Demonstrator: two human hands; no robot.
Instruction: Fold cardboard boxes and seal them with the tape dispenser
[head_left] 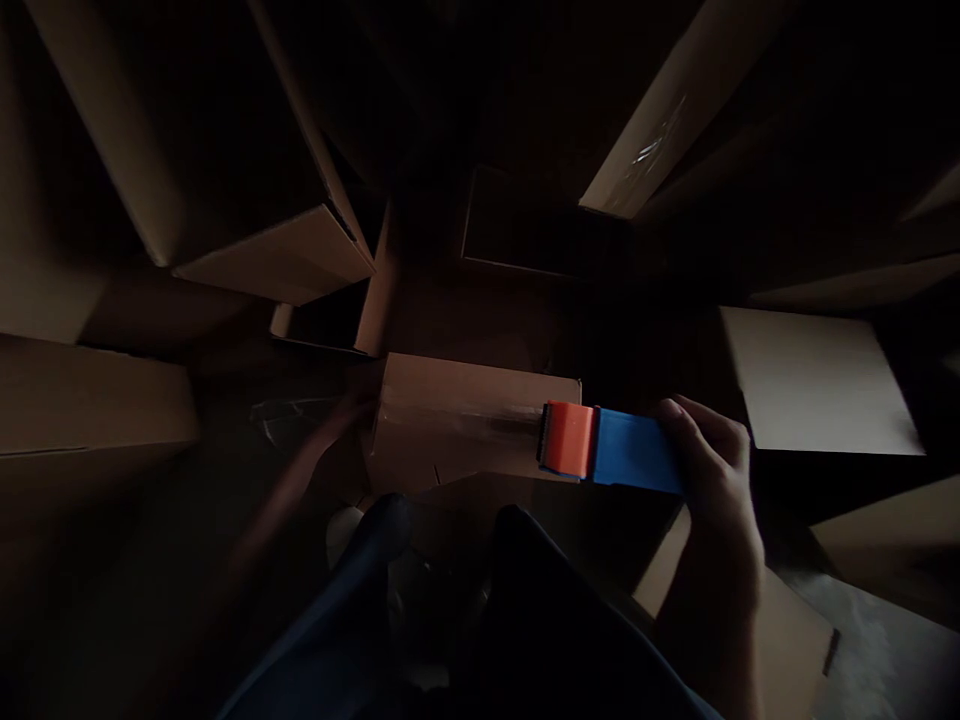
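Observation:
My right hand [712, 470] is wrapped round the blue handle of a tape dispenser [600, 445] with an orange head. Its head rests at the right end of a small cardboard box [465, 410], and a strip of clear tape [457, 420] runs along the box's top. My left hand [330, 425] is a dark, motion-smeared shape at the box's left end, touching or just beside it; its fingers cannot be made out. My legs in dark trousers [450, 610] stand just below the box.
The scene is very dim. Stacked cardboard boxes [277, 255] surround me on the left, back and right. A pale flat cardboard sheet [817, 385] lies to the right, and more cardboard [787, 640] sits at the lower right.

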